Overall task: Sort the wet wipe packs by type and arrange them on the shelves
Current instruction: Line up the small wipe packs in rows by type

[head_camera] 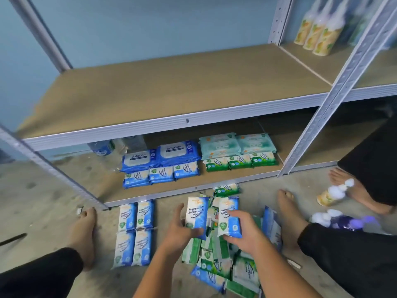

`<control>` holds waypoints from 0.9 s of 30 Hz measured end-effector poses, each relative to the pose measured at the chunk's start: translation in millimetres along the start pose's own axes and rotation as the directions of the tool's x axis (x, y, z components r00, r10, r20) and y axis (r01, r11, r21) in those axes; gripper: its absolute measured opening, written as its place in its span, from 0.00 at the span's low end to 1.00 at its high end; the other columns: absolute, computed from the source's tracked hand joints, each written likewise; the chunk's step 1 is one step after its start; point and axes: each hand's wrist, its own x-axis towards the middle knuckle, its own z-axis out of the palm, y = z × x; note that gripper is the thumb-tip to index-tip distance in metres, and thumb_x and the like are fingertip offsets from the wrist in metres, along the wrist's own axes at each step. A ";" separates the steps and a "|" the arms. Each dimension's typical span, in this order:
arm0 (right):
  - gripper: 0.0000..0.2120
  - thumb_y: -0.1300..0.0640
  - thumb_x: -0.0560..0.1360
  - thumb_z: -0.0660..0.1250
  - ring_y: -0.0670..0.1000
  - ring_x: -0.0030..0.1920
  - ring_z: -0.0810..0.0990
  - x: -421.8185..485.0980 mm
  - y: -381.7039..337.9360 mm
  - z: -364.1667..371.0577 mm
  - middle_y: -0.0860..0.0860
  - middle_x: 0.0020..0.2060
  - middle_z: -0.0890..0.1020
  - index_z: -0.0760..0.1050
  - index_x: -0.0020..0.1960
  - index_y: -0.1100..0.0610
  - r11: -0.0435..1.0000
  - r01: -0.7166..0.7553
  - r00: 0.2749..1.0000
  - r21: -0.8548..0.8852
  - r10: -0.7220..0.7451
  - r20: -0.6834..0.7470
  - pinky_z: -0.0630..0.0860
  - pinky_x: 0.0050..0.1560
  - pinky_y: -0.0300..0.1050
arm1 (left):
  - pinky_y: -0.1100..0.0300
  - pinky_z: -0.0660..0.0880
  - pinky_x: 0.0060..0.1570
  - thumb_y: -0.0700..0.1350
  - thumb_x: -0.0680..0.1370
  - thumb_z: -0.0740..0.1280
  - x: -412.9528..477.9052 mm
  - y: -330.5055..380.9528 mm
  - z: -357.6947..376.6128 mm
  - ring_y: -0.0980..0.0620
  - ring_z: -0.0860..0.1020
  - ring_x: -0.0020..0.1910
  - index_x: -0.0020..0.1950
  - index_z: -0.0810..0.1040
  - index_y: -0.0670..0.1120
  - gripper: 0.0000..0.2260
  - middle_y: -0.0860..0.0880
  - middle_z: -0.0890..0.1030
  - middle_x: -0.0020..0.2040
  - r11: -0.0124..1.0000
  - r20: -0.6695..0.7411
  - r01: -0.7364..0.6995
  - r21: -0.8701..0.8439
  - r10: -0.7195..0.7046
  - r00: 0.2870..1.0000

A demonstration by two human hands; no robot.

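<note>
On the floor in front of the shelving, we squatted over a loose pile of packs (217, 257), green and blue mixed.

- Our left hand (180, 229) gripped a blue pack (196, 212) by its lower end, thumb up its left edge, fingers curled under it. The pack stood upright, label facing us.
- Our right hand (243, 230) gripped a second blue pack (228, 217) of the same print, fingers wrapped over its lower right part. It was also upright.
- The two held packs sat just beside each other above the pile, short of the bottom shelf (182, 184).
- Left of the hands, four blue packs (134, 233) lay flat on the floor in a two-by-two block, edges touching.
- One green pack (226, 189) lay on the floor right at the shelf's front edge.

On the bottom shelf:
- At the back left were two big blue packs (161, 155), with a row of three small blue packs (161, 175) in front of them.
- To their right were teal packs (236, 145) at the back, with a row of three small green packs (239, 162) in front.
- A water bottle (102, 147) lay on its side at the far left.

The middle shelf (171, 93) was bare board. Spray bottles (318, 33) stood on the neighbouring bay's shelf, blurred. To the right on the floor were a pale bottle (334, 193), a purple bottle (345, 221) and another person's bare foot (341, 176).
</note>
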 end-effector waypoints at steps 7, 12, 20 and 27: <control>0.11 0.54 0.81 0.66 0.63 0.53 0.81 -19.7 43.3 26.2 0.59 0.55 0.80 0.71 0.62 0.53 0.929 0.086 0.983 -0.360 -0.138 -0.122 0.83 0.45 0.57 | 0.58 0.80 0.40 0.38 0.83 0.63 -35.1 -20.3 -27.0 0.48 0.78 0.51 0.65 0.72 0.44 0.11 0.45 0.78 0.55 0.988 -0.037 0.125 -0.089 -0.129 0.991; 0.31 0.59 0.80 0.65 0.56 0.48 0.79 -26.5 43.9 36.0 0.48 0.63 0.72 0.57 0.75 0.39 0.789 0.143 0.968 -0.598 -0.237 -0.081 0.81 0.47 0.54 | 0.46 0.80 0.52 0.42 0.82 0.66 -33.8 -28.6 -38.8 0.42 0.82 0.51 0.62 0.78 0.46 0.09 0.43 0.83 0.52 0.991 -0.124 0.134 -0.024 -0.136 0.983; 0.27 0.67 0.76 0.70 0.54 0.45 0.85 -9.8 50.0 56.5 0.53 0.47 0.86 0.69 0.66 0.43 0.802 0.218 0.968 -0.557 -0.251 0.017 0.81 0.42 0.48 | 0.54 0.76 0.36 0.36 0.79 0.70 -23.1 -28.0 -64.8 0.49 0.78 0.40 0.71 0.67 0.62 0.28 0.47 0.80 0.46 1.000 -0.172 0.017 -0.010 -0.018 0.985; 0.29 0.63 0.77 0.72 0.46 0.42 0.86 31.7 48.3 81.2 0.44 0.44 0.86 0.65 0.69 0.41 0.769 0.192 0.979 -0.610 -0.189 0.070 0.76 0.35 0.40 | 0.59 0.77 0.34 0.34 0.76 0.72 22.7 -32.7 -89.2 0.49 0.80 0.38 0.70 0.71 0.58 0.29 0.42 0.83 0.50 0.999 -0.258 0.000 0.032 0.009 0.966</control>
